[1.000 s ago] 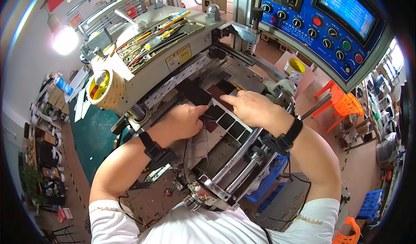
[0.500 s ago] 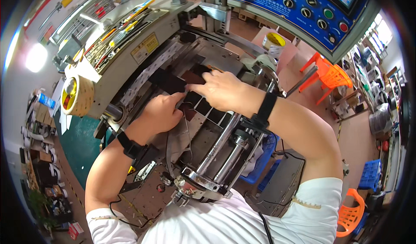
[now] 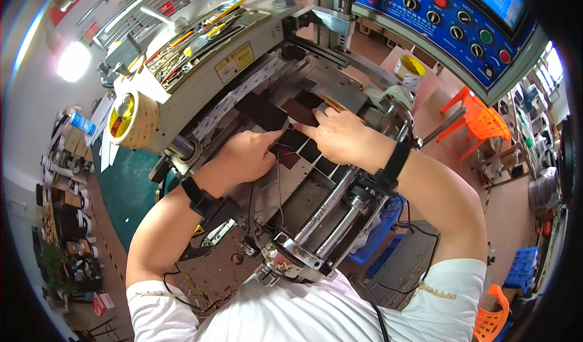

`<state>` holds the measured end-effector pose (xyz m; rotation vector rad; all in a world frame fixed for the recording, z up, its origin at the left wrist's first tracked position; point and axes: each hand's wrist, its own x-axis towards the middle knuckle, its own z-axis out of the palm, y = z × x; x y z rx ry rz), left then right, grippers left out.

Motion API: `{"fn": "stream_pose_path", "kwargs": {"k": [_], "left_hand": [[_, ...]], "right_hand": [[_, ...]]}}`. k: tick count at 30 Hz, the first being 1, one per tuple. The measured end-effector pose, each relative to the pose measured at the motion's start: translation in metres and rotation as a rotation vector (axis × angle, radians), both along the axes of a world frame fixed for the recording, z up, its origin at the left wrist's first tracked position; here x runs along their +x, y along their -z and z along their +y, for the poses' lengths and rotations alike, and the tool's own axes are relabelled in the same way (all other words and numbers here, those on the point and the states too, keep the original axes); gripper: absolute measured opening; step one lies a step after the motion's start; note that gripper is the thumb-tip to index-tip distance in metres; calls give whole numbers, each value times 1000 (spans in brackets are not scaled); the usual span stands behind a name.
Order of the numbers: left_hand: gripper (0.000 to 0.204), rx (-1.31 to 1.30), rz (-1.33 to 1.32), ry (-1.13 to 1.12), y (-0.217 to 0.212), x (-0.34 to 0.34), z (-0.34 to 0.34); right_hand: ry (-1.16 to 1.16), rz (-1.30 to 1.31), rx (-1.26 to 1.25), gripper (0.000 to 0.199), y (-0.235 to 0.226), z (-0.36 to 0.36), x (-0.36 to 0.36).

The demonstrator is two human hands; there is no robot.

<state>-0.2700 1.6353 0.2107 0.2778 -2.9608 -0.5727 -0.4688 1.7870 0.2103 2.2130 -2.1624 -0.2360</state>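
Observation:
My left hand (image 3: 246,157) reaches over the machine bed with its index finger stretched out and the other fingers partly curled. That fingertip touches or nearly touches the lower edge of a flat black piece (image 3: 262,111). My right hand (image 3: 343,137) is open, one finger pointing left at the same piece's corner, the others spread over a dark brown sheet (image 3: 297,112). Between and below the hands lies a row of small black rectangles (image 3: 308,152) with pale lines between them. A reddish-brown patch (image 3: 288,160) shows beside my left hand. Contact under the fingertips is hard to make out.
A beige machine beam (image 3: 234,63) crosses behind my hands, topped with tools, with a tape roll (image 3: 133,120) at its end. Metal rollers (image 3: 322,211) stand in front. A blue control panel (image 3: 449,20) hangs at upper right. Orange chairs (image 3: 480,117) and blue crates (image 3: 379,233) stand right.
The whole view has shifted, so the scene sits further right and slightly lower. Both hands stay over the black pieces; their fingers have moved only slightly.

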Motion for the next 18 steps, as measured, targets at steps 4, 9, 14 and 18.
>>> {"fn": "stream_pose_path", "kwargs": {"k": [4,9,14,18], "left_hand": [[54,-41,0,2,1,7,-4],[53,-64,-45,-24,-1,13,-8],[54,-71,-42,-64,-12,27,-15],[56,-29,-116,-100,-16,34,-18]], "right_hand": [[0,-26,3,62,-2,0,-2],[33,-65,28,61,-6,-1,1],[28,-73,24,60,-3,-1,-1],[33,-65,51,60,-8,-1,1]]}}
